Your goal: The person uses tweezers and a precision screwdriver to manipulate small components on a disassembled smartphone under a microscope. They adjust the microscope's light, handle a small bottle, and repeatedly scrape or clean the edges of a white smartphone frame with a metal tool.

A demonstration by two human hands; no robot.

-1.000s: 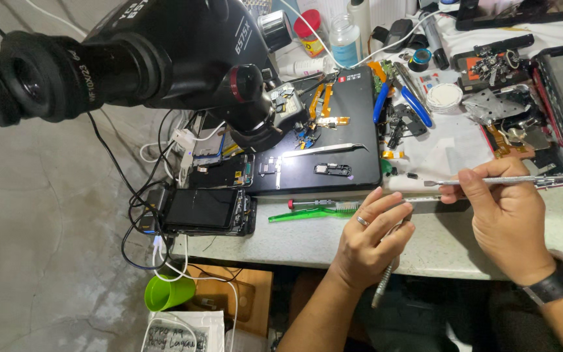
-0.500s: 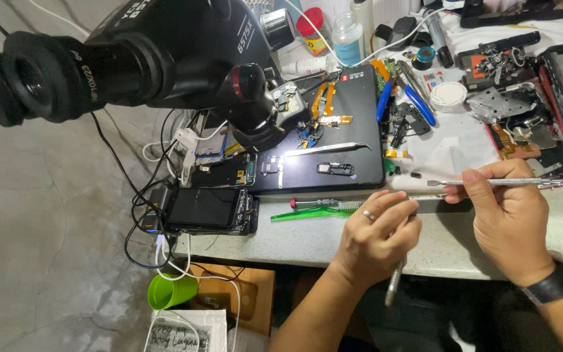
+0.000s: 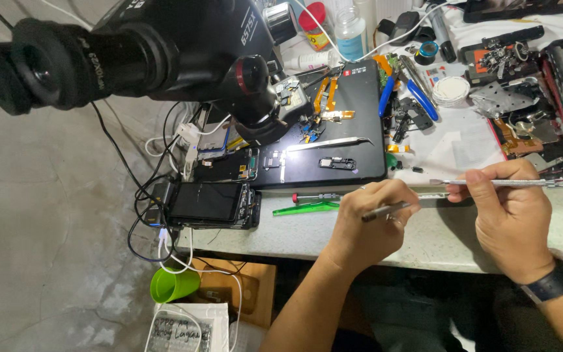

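The thin metal rod [image 3: 516, 183] sat in the right hand [image 3: 513, 221], pinched near one end between thumb and fingers, and it stuck out flat over the front edge of the bench [image 3: 425, 238]. It looked light, hard and stiff, and so smooth that it could slip, so a tight pinch close to the end seemed the best way to hold it. The left hand [image 3: 366, 225] was curled around a second small metal tool [image 3: 386, 210], gripping it about the middle, with its tip pointing toward the right hand. The two hands were near each other but not touching. Just beside the left hand lay a green plastic pick [image 3: 304, 209] and a little screwdriver [image 3: 317, 197]. Farther back was a black mat [image 3: 360, 130] with tiny parts and tweezers [image 3: 327, 144], and a big black microscope [image 3: 164, 52] hung over it.
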